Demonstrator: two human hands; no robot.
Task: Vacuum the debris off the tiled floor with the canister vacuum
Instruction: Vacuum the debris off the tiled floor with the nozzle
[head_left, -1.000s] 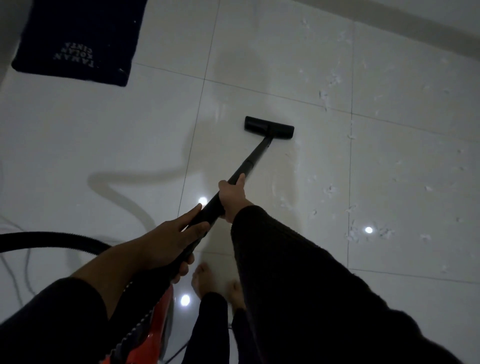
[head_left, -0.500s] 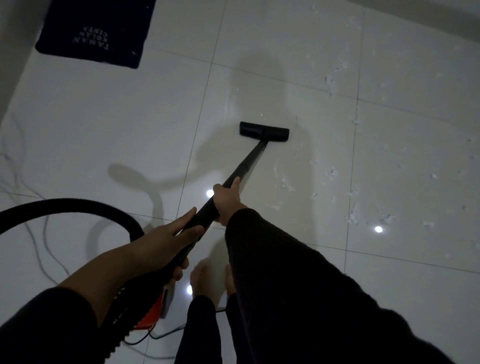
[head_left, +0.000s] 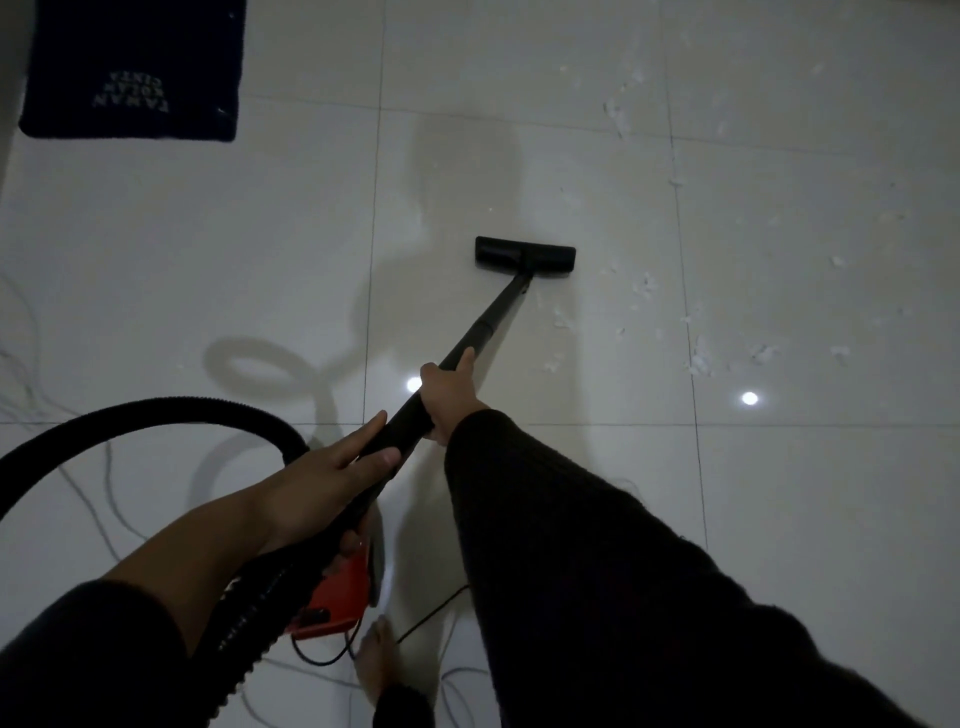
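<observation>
The black vacuum wand (head_left: 491, 322) slants from my hands up to the flat black floor head (head_left: 524, 254), which lies on the white tiled floor (head_left: 208, 270). My right hand (head_left: 449, 389) grips the wand halfway along. My left hand (head_left: 332, 480) holds its lower end, fingers stretched along the tube and thumb round it. White debris (head_left: 698, 361) is scattered right of the head. The ribbed black hose (head_left: 156, 413) loops off to the left. Part of the red canister (head_left: 337, 597) shows under my left forearm.
A dark mat with white lettering (head_left: 135, 67) lies at the top left. Thin cables (head_left: 93, 488) trail over the tiles on the left and by my bare foot (head_left: 374, 670). More debris (head_left: 621, 111) lies at the upper right.
The floor head has drawn back toward me over the tile. My view has shifted, so more of the hose loop, the cables and the red canister show.
</observation>
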